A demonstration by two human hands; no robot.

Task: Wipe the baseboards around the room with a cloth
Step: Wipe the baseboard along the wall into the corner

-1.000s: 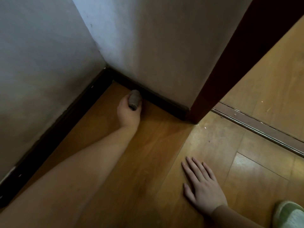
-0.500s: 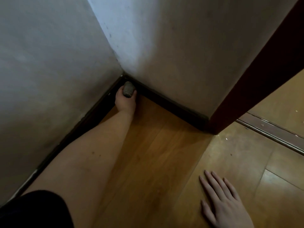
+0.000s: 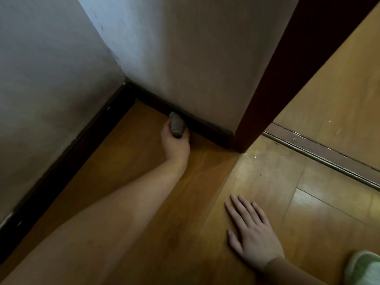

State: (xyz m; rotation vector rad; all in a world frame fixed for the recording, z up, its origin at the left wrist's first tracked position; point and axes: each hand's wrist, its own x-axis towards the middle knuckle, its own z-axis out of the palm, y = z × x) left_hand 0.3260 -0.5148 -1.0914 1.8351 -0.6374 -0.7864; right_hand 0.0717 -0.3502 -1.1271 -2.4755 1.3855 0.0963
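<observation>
A dark baseboard (image 3: 207, 128) runs along the foot of the right-hand wall, and another stretch (image 3: 61, 167) follows the left wall; they meet in the corner. My left hand (image 3: 174, 142) is closed around a rolled grey cloth (image 3: 176, 124), which presses against the right-hand baseboard about midway between the corner and the door frame. My right hand (image 3: 250, 233) lies flat on the wooden floor with its fingers spread, holding nothing.
A dark red door frame (image 3: 273, 79) ends the right wall. Beyond it a metal threshold strip (image 3: 320, 153) crosses the floor. A pale green slipper (image 3: 364, 268) shows at the bottom right corner. White walls rise above both baseboards.
My left hand slid the cloth left into the corner, then back right along the right-hand baseboard toward the door frame. The right hand stayed flat on the floor.
</observation>
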